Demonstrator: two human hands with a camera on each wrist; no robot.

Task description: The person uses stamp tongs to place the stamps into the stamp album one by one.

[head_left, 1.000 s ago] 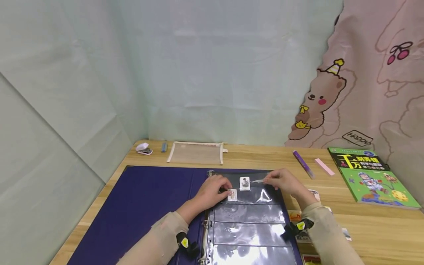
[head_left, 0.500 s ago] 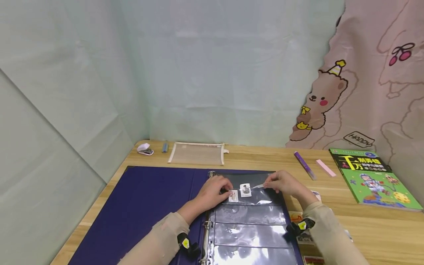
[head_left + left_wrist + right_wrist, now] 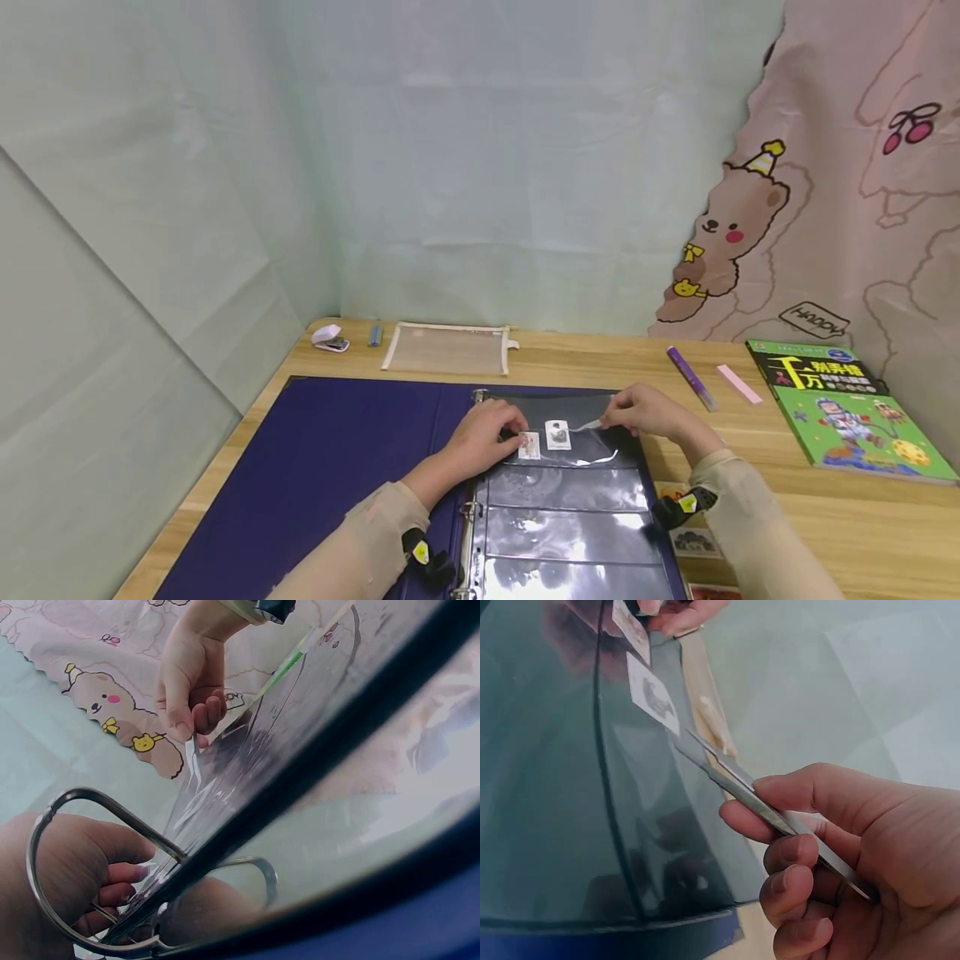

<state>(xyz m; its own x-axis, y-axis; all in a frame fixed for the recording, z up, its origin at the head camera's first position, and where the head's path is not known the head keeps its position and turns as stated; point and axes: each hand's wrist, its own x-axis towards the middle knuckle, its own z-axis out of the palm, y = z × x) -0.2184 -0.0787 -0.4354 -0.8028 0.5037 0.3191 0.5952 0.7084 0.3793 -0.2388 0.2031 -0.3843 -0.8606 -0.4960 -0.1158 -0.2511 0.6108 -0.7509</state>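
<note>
My right hand [image 3: 648, 414] holds a pair of metal tweezers [image 3: 739, 787] between thumb and fingers. In the right wrist view the tweezer tips stand slightly apart, close to the corner of a small white stamp [image 3: 654, 696] with a dark picture. That stamp [image 3: 557, 435] lies at the top pocket of a clear-strip album page [image 3: 570, 487]. Left of it is a second stamp [image 3: 528, 446], beside the fingertips of my left hand [image 3: 483, 433]. My left thumb and fingers pinch the page's plastic near the upper binder ring [image 3: 75, 795]; part of their grip is hidden.
The blue ring binder [image 3: 330, 467] lies spread on the wooden table. Behind it are a stapler [image 3: 330, 337], a small blue item [image 3: 376, 335] and a mesh pouch [image 3: 447, 350]. To the right lie a purple pen [image 3: 692, 377], a pink strip [image 3: 738, 383], a green book [image 3: 847, 408] and several stamps [image 3: 696, 542].
The dark-pictured stamp has slid down the page, level with the other stamp. My right hand moved down slightly with the tweezers, whose tips are now apart. The left hand stays in place.
</note>
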